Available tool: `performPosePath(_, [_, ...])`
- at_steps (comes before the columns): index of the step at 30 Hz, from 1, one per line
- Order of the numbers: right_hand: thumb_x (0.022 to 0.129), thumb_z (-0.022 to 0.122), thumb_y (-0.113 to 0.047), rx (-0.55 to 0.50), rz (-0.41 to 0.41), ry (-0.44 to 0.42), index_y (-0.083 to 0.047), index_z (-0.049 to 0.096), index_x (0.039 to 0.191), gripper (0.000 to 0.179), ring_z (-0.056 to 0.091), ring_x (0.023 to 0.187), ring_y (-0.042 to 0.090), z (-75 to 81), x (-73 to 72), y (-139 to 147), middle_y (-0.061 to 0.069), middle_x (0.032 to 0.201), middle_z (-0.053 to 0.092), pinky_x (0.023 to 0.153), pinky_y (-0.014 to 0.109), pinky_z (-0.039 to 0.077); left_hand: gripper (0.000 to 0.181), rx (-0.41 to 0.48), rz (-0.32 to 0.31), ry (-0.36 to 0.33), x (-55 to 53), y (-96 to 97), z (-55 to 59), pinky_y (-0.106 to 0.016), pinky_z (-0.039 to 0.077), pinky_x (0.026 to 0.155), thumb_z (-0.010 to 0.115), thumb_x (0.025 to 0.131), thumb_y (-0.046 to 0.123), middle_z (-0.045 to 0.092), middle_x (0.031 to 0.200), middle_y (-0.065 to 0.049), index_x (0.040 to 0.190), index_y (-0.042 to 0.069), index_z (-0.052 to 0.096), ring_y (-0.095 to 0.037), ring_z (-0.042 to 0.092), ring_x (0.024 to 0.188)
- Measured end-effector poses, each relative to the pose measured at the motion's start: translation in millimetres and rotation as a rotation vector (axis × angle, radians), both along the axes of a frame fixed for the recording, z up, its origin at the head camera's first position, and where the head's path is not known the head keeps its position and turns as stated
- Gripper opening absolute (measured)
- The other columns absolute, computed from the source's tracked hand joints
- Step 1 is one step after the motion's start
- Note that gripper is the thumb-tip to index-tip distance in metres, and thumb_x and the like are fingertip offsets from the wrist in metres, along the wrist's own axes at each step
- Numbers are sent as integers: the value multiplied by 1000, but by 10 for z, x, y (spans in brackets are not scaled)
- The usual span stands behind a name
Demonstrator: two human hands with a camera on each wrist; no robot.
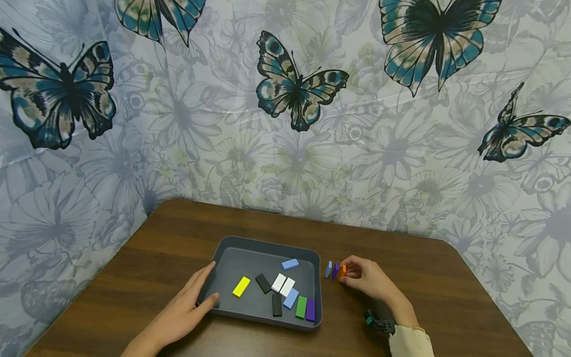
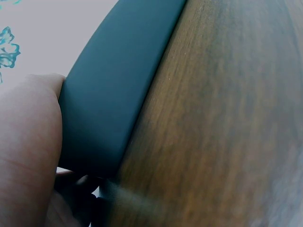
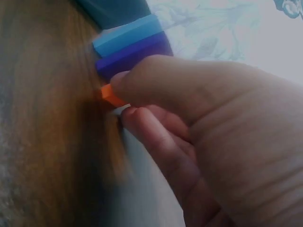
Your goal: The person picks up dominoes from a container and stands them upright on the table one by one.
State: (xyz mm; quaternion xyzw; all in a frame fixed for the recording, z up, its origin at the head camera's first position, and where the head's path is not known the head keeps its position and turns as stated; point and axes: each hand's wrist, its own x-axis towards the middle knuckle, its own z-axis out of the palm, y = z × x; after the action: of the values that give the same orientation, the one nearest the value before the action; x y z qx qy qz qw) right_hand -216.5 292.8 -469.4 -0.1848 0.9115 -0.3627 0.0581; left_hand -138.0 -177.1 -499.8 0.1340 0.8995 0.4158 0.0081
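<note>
With thumb and fingertips, my right hand [image 1: 368,280] pinches an orange domino [image 3: 110,96], which stands on edge on the table to the right of the tray. Just left of it, a purple domino [image 3: 135,56] and a light blue domino [image 3: 128,35] stand upright, side by side in a short row. My left hand [image 1: 178,313] holds the grey tray [image 1: 267,321] at its front left corner, thumb over the rim and fingers along the left side. The left wrist view shows the tray's outer wall [image 2: 111,90] beside that hand.
Inside the tray lie several flat dominoes: yellow [image 1: 241,287], black [image 1: 263,283], white [image 1: 278,282], light blue [image 1: 290,264], green [image 1: 301,307] and purple [image 1: 311,310]. The brown wooden table [image 1: 428,277] backs onto a butterfly-patterned cloth [image 1: 187,148].
</note>
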Motion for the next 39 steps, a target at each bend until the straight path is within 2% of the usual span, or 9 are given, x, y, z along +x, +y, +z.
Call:
performPosePath(10, [84,76,-32,-76,-84,28,-19,62,113,35,66,99,13,-247,48,32,2,110,67,85,20,52,71,-2,-13,24,9,15,41,-61,34,103,48,99,47,21,158,-5,156,25,13,-33,28,142])
performPosePath(17, [80,80,-27,-98,-154,92,-18,64,109,34,66,91,7,-269,66,-10,0,104,68,81,19,53,71,-11,-17,38,-13,23,58,-61,34,103,49,98,47,22,158,-5,156,24,15,-32,29,142])
performPosePath(22, [79,80,-26,-77,-177,168,-18,66,105,31,64,82,5,-310,74,-57,-3,94,68,75,21,54,71,-8,-15,17,-6,17,39,-62,34,103,49,98,48,21,158,-6,156,25,14,-34,28,142])
performPosePath(28, [79,81,-24,-49,-215,173,-22,65,104,30,62,77,2,-306,98,-94,-8,88,67,73,21,53,71,-3,-13,2,0,10,28,-62,33,103,48,98,49,21,158,-6,156,25,14,-35,28,142])
performPosePath(39, [79,80,-21,-66,-192,232,-18,66,104,28,62,75,2,-335,97,-77,-5,88,67,70,21,53,72,-14,-10,2,7,19,42,-61,33,103,48,98,49,20,158,-5,156,25,13,-33,27,142])
